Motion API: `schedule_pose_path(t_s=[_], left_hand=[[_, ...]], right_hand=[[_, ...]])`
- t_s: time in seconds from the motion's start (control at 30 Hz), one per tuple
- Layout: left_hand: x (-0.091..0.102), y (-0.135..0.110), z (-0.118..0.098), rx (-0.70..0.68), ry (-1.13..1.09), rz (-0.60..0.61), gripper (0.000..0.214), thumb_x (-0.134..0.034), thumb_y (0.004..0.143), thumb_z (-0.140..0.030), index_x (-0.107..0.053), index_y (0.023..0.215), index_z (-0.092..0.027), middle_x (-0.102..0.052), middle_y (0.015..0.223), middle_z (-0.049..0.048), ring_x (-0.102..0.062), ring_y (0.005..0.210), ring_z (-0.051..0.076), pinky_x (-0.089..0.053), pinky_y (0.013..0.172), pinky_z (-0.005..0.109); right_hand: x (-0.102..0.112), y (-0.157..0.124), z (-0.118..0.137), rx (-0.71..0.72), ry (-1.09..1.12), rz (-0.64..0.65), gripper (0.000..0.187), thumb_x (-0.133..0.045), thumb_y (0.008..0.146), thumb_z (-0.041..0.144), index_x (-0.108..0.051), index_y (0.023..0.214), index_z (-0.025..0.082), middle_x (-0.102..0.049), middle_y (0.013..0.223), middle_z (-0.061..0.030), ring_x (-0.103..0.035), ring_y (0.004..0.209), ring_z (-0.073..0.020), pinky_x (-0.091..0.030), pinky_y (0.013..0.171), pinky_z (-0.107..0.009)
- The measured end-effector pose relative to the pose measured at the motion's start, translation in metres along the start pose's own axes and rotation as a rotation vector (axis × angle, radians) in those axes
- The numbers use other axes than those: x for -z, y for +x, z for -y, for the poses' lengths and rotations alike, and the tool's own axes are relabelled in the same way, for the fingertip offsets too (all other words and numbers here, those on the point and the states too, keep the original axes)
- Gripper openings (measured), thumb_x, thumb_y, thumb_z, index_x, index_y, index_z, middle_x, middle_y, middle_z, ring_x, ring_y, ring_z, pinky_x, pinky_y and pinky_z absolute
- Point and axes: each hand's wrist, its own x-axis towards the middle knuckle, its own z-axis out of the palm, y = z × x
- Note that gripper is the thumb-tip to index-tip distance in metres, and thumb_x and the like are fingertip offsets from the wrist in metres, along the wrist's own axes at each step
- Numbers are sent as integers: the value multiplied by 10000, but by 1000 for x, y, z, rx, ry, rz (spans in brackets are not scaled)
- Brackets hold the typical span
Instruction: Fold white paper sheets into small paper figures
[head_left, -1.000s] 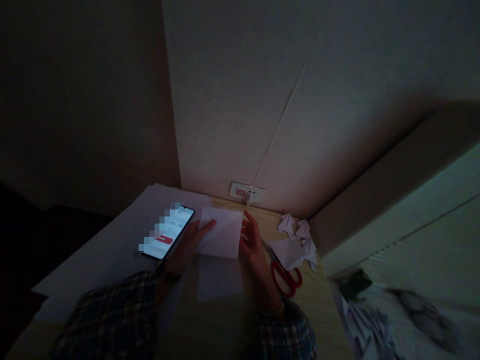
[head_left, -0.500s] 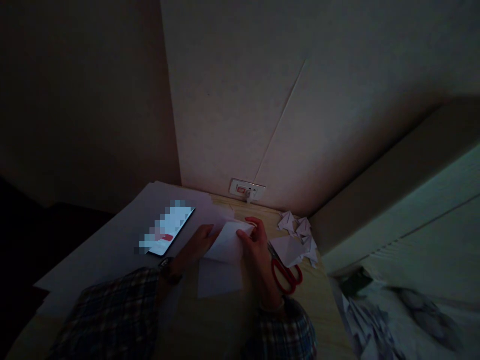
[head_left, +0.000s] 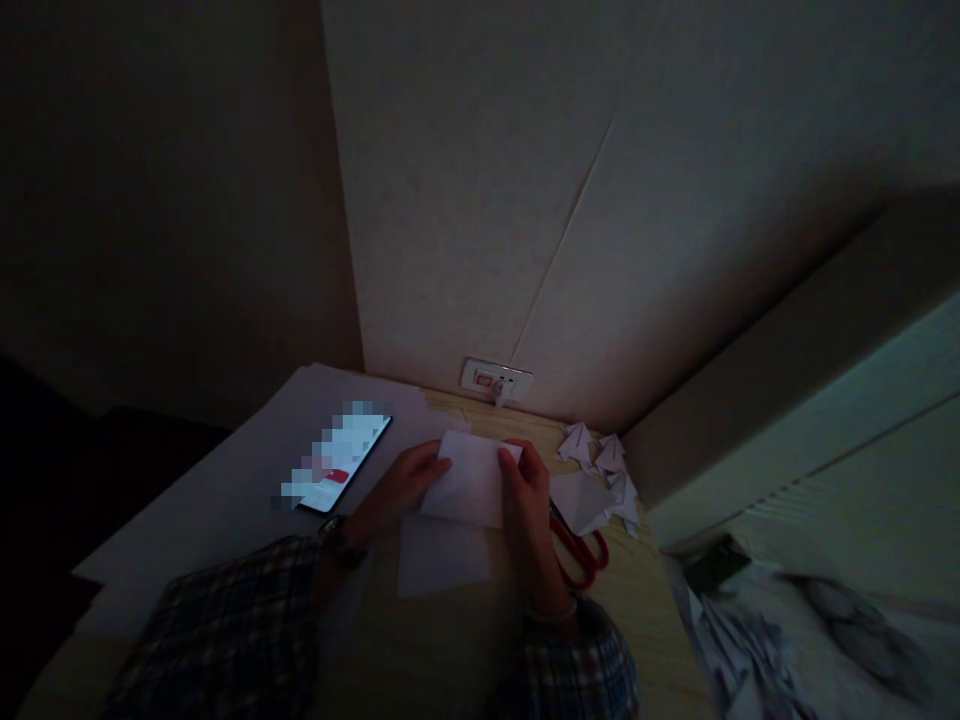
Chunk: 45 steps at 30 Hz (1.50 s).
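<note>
Between my two hands a white sheet of paper [head_left: 469, 480] is held up over the table. My left hand [head_left: 412, 475] pinches its left edge, thumb on top. At its upper right corner, my right hand [head_left: 527, 485] grips it with the thumb on the near face and the fingers behind. Below lies another white paper piece [head_left: 442, 560] on the wooden tabletop. Red-handled scissors [head_left: 589, 555] rest right of my right wrist, partly under a loose paper piece [head_left: 581, 500].
A lit phone [head_left: 341, 465] lies on a stack of large white sheets [head_left: 247, 480] at left. Several folded paper shapes [head_left: 607, 455] sit at the back right. A wall socket [head_left: 495, 380] holds a plug. More folded paper [head_left: 742, 650] lies below the table at right.
My left hand has closed on the paper's left edge, where its fingers lay beside it before. The paper now faces me more squarely, and my right hand has shifted slightly right.
</note>
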Motion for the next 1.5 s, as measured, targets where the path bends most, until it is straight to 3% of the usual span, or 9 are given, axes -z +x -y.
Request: schedule_pose_path(t_s=[0.13, 0.53, 0.7, 0.87, 1.0, 1.17, 1.37, 1.5], left_hand=[[4, 2, 5, -21, 19, 17, 290, -670, 707, -467, -694, 792, -191, -732, 805, 57, -656, 846, 269, -511, 752, 333], [3, 1, -2, -63, 91, 8, 265, -643, 710, -474, -653, 692, -209, -694, 710, 26, -629, 757, 246, -490, 694, 312], [4, 4, 5, -45, 86, -24, 300, -689, 685, -494, -709, 752, -202, -737, 769, 27, -638, 794, 250, -511, 749, 327], [2, -1, 6, 57, -72, -136, 329, -689, 739, -487, -748, 874, -193, -782, 972, 84, -680, 982, 282, -541, 840, 350], [0, -3, -1, 75, -74, -69, 253, -649, 772, -432, -744, 818, -202, -780, 937, 79, -691, 948, 271, -557, 823, 346], [1, 2, 2, -19, 13, -5, 272, -659, 734, -403, -755, 856, -179, -758, 837, 67, -676, 830, 243, -544, 718, 308], [1, 3, 3, -50, 11, -42, 351, -672, 728, -540, -724, 760, -194, -717, 708, 43, -623, 682, 215, -513, 607, 289], [-3, -2, -5, -63, 79, 55, 369, -713, 689, -560, -690, 711, -192, -701, 677, 35, -625, 688, 224, -504, 614, 295]], right_hand=[[1, -3, 3, -55, 7, -21, 255, -633, 859, 454, -578, 754, 228, -571, 711, 28, -491, 643, -163, -430, 574, -291], [2, -4, 7, 48, -81, -72, 287, -615, 852, 430, -548, 667, 221, -508, 655, 38, -442, 640, -149, -375, 586, -264], [1, -5, 8, 9, -41, -195, 255, -652, 801, 471, -588, 737, 232, -552, 733, 16, -477, 700, -168, -413, 640, -287], [2, -1, 8, 22, -22, -160, 317, -621, 803, 484, -510, 651, 228, -450, 646, 46, -387, 630, -144, -365, 581, -276], [2, 2, 6, 40, -18, -172, 310, -624, 799, 459, -499, 640, 224, -447, 635, 49, -380, 621, -140, -356, 579, -276], [2, 0, 6, 42, -8, -155, 301, -618, 818, 458, -517, 651, 228, -484, 644, 41, -415, 634, -154, -367, 587, -285], [0, -3, 13, 38, -38, -129, 327, -596, 835, 467, -491, 629, 234, -444, 626, 51, -387, 617, -145, -358, 578, -281], [0, -5, 15, 35, -59, -106, 315, -589, 858, 458, -525, 650, 230, -491, 641, 38, -420, 621, -150, -367, 580, -281]])
